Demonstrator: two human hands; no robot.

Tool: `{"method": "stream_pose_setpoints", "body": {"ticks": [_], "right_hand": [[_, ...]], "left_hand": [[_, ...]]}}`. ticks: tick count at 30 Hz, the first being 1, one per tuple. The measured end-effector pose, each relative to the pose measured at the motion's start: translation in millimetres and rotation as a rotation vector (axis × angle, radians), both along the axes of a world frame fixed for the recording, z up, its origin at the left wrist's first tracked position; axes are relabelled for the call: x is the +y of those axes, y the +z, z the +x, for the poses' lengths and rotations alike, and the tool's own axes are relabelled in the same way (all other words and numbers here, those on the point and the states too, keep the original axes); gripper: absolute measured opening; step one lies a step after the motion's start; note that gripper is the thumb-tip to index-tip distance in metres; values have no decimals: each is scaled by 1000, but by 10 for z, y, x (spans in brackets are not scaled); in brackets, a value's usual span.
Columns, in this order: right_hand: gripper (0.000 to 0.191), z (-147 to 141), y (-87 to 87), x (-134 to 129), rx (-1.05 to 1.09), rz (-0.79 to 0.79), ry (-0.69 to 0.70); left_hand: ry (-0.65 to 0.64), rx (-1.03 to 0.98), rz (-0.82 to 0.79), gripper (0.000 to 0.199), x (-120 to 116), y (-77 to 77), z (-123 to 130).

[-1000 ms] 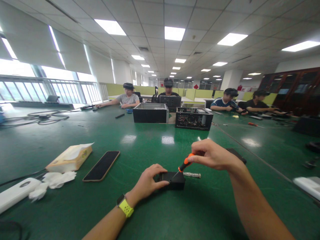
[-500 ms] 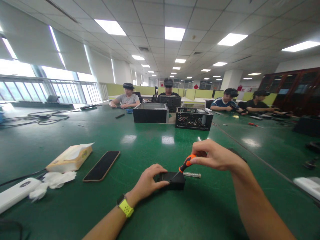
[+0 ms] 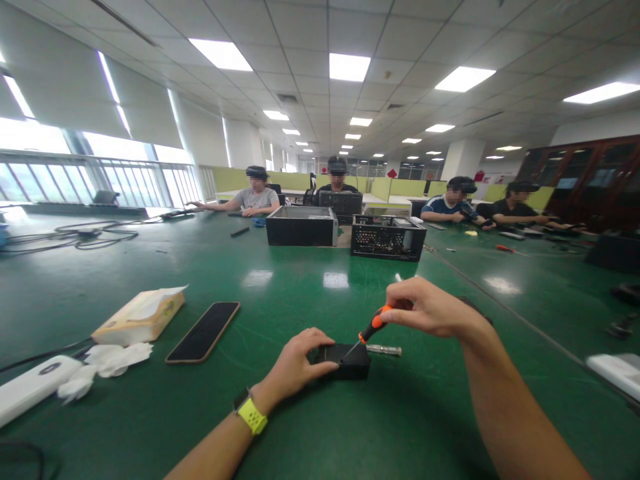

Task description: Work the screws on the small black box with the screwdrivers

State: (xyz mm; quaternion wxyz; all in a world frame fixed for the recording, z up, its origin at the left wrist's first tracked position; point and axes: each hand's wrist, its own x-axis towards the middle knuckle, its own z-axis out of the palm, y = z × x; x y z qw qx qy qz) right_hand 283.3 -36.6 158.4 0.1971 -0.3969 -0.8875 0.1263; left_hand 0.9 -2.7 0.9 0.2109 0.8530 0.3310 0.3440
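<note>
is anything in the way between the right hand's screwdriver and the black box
Nothing visible is. The right hand holds the screwdriver, its shaft slanting down to the black box. The left hand steadies the box, thumb near the tip; the silver rod lies to the shaft's right.

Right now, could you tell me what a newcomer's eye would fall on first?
Probably the orange-and-black screwdriver, slanting from the right hand down to a small black box that the left hand holds. Next, the lime-yellow watch strap, just behind that hand.
</note>
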Motion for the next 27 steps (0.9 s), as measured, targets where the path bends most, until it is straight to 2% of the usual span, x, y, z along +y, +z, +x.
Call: {"method": "stream_pose_setpoints", "body": {"ticks": [14, 20, 27], "right_hand": [[37, 33, -62, 87, 97, -119, -52], [46, 24, -113, 151, 153, -146, -141], [50, 130, -158, 244, 127, -232, -136]], "left_hand": [[-5, 7, 6, 31, -9, 9, 7], [0, 11, 6, 31, -12, 11, 8], [5, 14, 4, 31, -7, -5, 3]]}}
